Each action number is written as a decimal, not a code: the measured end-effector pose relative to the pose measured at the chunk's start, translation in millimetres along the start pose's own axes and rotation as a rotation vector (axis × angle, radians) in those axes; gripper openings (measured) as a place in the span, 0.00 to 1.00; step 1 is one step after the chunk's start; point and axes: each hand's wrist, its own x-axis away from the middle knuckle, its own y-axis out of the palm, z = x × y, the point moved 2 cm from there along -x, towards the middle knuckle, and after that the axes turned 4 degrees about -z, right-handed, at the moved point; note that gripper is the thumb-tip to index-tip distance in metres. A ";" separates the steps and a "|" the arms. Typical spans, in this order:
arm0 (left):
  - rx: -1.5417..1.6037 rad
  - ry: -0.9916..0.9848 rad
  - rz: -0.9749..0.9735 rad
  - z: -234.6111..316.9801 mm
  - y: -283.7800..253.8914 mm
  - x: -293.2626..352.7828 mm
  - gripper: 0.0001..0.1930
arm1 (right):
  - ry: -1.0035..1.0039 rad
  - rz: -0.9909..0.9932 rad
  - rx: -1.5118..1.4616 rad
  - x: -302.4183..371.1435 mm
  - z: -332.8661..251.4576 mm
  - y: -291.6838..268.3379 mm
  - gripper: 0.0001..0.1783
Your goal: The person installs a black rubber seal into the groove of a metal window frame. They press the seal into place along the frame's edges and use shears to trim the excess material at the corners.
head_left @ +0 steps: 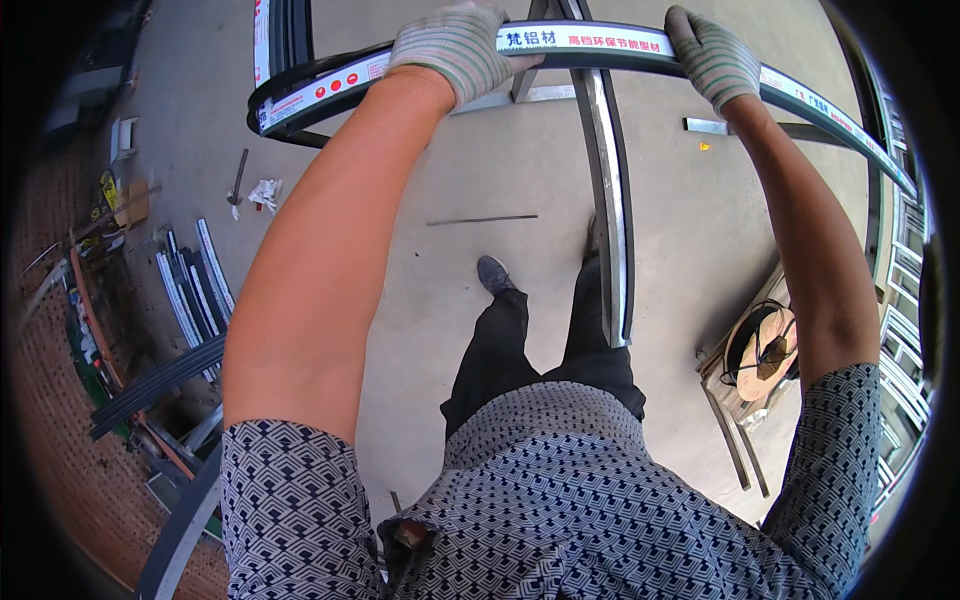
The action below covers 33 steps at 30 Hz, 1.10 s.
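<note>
Both my hands wear white striped work gloves. A long dark metal profile (620, 42) with white printed film on its face runs crosswise at the top of the view. My left hand (455, 48) is closed over it left of the middle, fingers partly hidden. Farther right, my right hand (714, 60) grips the same profile, its fingers wrapped round the edge. Between the hands the profile crosses a grey metal beam (605, 190) that reaches toward my legs. At the left end it meets more dark profiles (290, 40); whether they are joined I cannot tell.
A thin rod (482, 219) lies on the floor by my shoe (494, 273). To the left are a hammer-like tool (239, 180), crumpled white scrap (265, 193) and stacked profiles (195, 285). On the right stand a wooden disc (768, 355) with black cable and pale frames (905, 345).
</note>
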 end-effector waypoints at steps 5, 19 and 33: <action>-0.167 -0.054 -0.103 -10.9 15.8 -1.2 0.30 | 0.059 -0.160 0.050 1.1 -8.5 -4.0 0.38; -0.209 0.186 -0.100 -10.5 13.6 -12.6 0.27 | -0.054 -0.062 0.137 13.7 -32.0 -14.6 0.18; -0.038 0.263 -0.074 -3.7 16.2 -22.5 0.26 | -0.185 -0.030 0.077 1.8 -47.1 -22.0 0.10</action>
